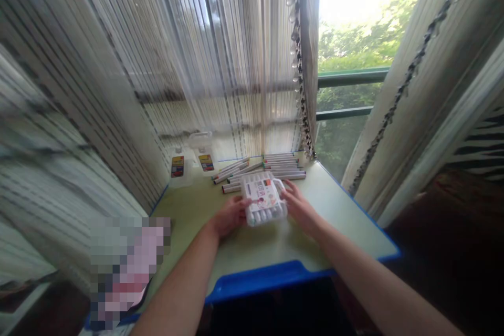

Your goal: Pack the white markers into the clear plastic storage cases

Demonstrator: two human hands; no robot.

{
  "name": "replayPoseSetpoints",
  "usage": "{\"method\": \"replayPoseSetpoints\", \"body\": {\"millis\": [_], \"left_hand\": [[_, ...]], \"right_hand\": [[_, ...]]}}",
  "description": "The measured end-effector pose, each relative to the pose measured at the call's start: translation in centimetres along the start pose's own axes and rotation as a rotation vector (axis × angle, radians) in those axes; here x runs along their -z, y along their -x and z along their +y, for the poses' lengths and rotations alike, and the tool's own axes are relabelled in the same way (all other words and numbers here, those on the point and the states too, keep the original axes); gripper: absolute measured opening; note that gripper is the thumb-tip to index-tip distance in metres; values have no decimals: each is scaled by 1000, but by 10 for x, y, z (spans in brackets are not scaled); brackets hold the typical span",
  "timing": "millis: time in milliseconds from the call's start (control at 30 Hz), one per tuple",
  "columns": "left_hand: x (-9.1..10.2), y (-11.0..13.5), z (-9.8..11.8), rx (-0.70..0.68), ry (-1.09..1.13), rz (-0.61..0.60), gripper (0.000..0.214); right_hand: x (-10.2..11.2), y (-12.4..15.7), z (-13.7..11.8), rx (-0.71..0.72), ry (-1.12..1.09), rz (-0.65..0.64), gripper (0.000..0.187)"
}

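Note:
A clear plastic marker case (264, 199) with a printed label and a white handle is held over the table, with white markers showing inside its lower part. My left hand (233, 214) grips its left side, thumb on the front. Around the right side, by the handle, my right hand (296, 201) has its fingers closed on the case. Just behind the case lie several loose white markers (284, 164) with coloured ends, side by side in rough rows. The undersides of both hands are partly hidden.
An open clear plastic box (181, 174) with coloured labels stands at the table's back left. The pale table (346, 220) has blue edges and a blue front tray (260, 278). A pixelated pink item (134, 268) lies at left. Striped string curtains (220, 63) hang behind the table.

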State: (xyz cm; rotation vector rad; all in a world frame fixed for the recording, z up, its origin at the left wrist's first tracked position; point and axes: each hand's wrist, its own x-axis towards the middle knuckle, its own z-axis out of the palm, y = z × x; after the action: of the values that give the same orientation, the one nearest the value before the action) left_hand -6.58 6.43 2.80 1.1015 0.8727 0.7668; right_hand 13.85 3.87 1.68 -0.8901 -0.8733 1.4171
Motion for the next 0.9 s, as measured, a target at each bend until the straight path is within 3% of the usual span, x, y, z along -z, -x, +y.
{"method": "replayPoseSetpoints", "body": {"millis": [133, 267, 367, 433, 567, 733, 900], "left_hand": [[-4, 6, 1, -26, -54, -16, 57], [0, 5, 2, -119, 69, 16, 66], [-3, -1, 0, -165, -26, 83, 73], [-12, -6, -5, -141, -200, 115, 76], [-30, -12, -15, -160, -584, 211, 63], [-35, -11, -15, -301, -927, 295, 50], [-38, -4, -14, -381, -1135, 245, 50]], "right_hand": [[0, 12, -2, -66, 17, -161, 50], [15, 14, -17, -94, -62, -122, 45], [36, 12, -28, -163, 12, -24, 52], [49, 12, -31, -164, 139, 61, 53], [63, 13, -28, -47, 567, 164, 49], [67, 5, -24, 133, 1067, 173, 52], [63, 6, -25, 204, 1341, 178, 53]]}}
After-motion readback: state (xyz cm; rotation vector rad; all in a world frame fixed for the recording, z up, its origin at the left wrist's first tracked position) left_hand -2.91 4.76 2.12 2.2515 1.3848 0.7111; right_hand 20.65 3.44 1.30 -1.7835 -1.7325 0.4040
